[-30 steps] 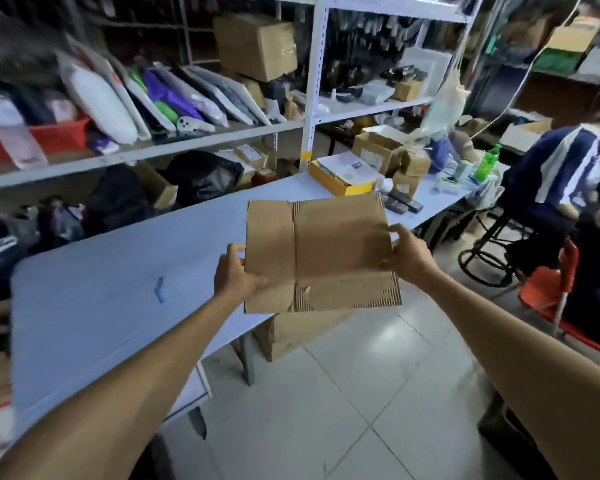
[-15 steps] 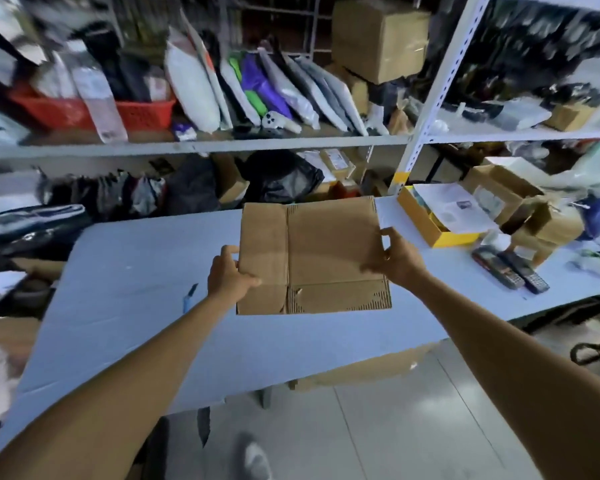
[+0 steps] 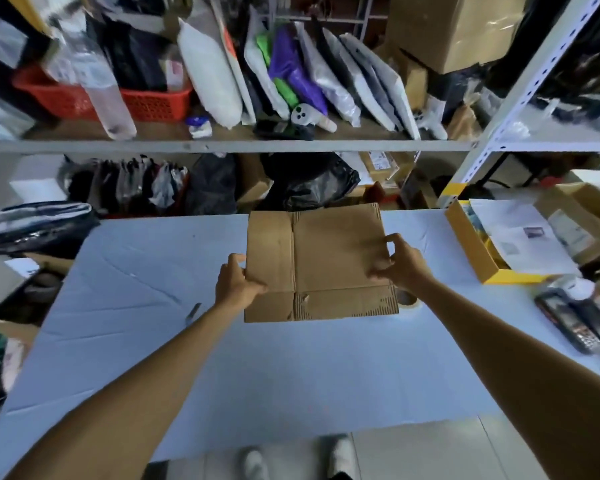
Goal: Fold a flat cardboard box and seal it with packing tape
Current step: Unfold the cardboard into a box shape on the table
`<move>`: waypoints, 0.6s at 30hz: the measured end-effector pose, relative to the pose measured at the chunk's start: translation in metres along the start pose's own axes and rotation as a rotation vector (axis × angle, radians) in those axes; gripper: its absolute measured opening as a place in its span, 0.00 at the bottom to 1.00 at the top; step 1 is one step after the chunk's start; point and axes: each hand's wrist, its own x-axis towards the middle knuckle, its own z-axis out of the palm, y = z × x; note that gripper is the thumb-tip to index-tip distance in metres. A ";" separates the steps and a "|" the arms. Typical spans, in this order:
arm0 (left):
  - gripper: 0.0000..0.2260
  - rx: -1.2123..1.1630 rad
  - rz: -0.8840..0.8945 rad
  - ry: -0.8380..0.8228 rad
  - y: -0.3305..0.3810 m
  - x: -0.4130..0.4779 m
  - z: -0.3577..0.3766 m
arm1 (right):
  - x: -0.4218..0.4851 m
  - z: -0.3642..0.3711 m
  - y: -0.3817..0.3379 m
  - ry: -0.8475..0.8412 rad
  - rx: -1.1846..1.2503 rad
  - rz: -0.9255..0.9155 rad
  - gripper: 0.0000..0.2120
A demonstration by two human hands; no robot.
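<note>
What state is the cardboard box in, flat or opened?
Flat: the cardboard box shows one creased face, its side edges gripped by left hand and right hand.

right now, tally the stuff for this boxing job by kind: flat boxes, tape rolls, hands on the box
flat cardboard box: 1
tape roll, partly hidden behind the box: 1
hands holding the box, left hand and right hand: 2
total: 4
</note>
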 end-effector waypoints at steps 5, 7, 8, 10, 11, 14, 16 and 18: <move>0.33 0.009 -0.106 0.062 -0.011 -0.001 0.028 | 0.038 0.019 0.017 -0.095 -0.021 -0.021 0.38; 0.31 0.040 -0.143 0.091 -0.018 -0.003 0.037 | 0.047 0.028 0.022 -0.154 -0.020 -0.050 0.37; 0.31 0.058 -0.155 0.100 -0.022 -0.004 0.042 | 0.050 0.032 0.026 -0.184 -0.013 -0.065 0.37; 0.30 0.072 -0.178 0.113 -0.027 -0.005 0.051 | 0.055 0.041 0.033 -0.232 -0.015 -0.083 0.38; 0.30 0.070 -0.194 0.118 -0.031 -0.006 0.056 | 0.058 0.046 0.038 -0.252 -0.036 -0.086 0.39; 0.31 0.073 -0.223 0.136 -0.039 -0.012 0.066 | 0.059 0.057 0.046 -0.293 -0.089 -0.112 0.41; 0.32 0.073 -0.251 0.135 -0.044 -0.013 0.068 | 0.061 0.067 0.050 -0.307 -0.095 -0.108 0.40; 0.34 0.055 -0.272 0.133 -0.050 -0.011 0.069 | 0.061 0.078 0.053 -0.298 -0.097 -0.106 0.37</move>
